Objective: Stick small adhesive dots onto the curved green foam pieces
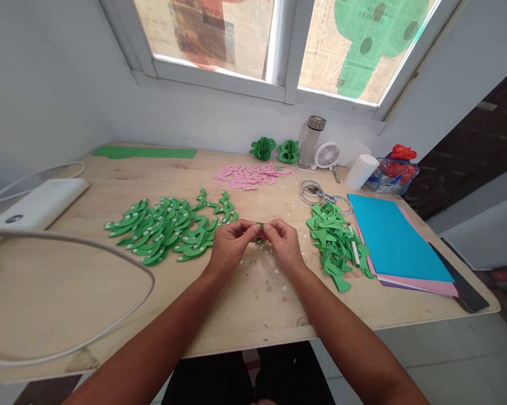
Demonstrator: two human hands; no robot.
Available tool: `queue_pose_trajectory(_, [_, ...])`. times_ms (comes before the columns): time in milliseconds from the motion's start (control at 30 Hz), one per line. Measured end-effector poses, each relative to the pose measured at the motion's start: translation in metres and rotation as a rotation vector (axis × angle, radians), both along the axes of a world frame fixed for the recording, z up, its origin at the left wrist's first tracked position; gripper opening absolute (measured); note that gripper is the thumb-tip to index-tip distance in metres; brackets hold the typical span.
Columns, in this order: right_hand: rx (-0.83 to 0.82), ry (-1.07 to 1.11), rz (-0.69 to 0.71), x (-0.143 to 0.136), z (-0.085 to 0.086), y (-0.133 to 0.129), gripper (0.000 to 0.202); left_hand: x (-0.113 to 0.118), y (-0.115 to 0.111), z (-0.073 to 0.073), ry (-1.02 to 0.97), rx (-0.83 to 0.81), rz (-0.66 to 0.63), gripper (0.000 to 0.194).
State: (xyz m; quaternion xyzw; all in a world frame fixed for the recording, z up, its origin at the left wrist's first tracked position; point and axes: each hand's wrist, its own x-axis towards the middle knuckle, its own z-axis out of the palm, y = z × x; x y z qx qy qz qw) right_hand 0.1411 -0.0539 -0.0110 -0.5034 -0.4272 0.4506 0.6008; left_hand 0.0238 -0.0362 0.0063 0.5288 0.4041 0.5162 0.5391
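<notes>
My left hand (233, 242) and my right hand (284, 242) meet over the middle of the table, fingers pinched on a small green foam piece (260, 226). Most of that piece is hidden behind my fingers. Just left of my left hand lies a spread of curved green cutouts (164, 225), many with small white squares on their ends. To the right of my right hand is a heap of green scraps (331, 242) with a white pen (355, 254) on it. Tiny white bits (276, 271) are scattered on the wood beneath my hands.
Pink cutouts (253, 175) and two green folded ornaments (262, 148) lie towards the wall. A glass bottle (310, 143), a small fan (326, 154), tape rings (312, 192) and a white roll (362, 172) stand back right. Coloured sheets (399, 236) lie right; a cable (122, 253) loops left.
</notes>
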Motion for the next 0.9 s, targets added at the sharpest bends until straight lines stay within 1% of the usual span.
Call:
queue_pose_trajectory(233, [0.021,0.035,0.051,0.001,-0.003,0.000,0.021,-0.002,0.004,-0.005,-0.070,-0.052,-0.031,0.011])
queue_pose_trajectory(433, [0.019,0.002,0.038,-0.001,0.000,-0.001,0.016,-0.002,0.007,-0.008,-0.119,-0.111,-0.034,0.012])
queue_pose_trajectory(567, [-0.003,0.006,0.026,-0.001,0.004,-0.002,0.013,-0.003,0.008,-0.008,-0.135,-0.128,-0.011,0.013])
queue_pose_trajectory(633, [-0.010,0.003,-0.012,0.001,0.005,-0.001,0.013,-0.004,0.009,-0.008,-0.164,-0.150,0.008,0.014])
queue_pose_trajectory(733, [0.003,-0.041,-0.124,0.008,0.002,0.002,0.017,-0.007,0.011,-0.005,-0.237,-0.212,0.013,0.015])
queue_pose_trajectory(800, [-0.008,-0.094,-0.193,0.012,-0.002,0.005,0.019,-0.009,0.012,-0.003,-0.282,-0.261,-0.021,0.016])
queue_pose_trajectory(867, [-0.003,-0.105,-0.245,0.014,-0.005,0.008,0.010,-0.012,0.013,-0.001,-0.318,-0.307,-0.075,0.016])
queue_pose_trajectory(900, [0.000,-0.100,-0.243,0.014,-0.005,0.008,0.009,-0.013,0.013,-0.001,-0.338,-0.330,-0.099,0.016])
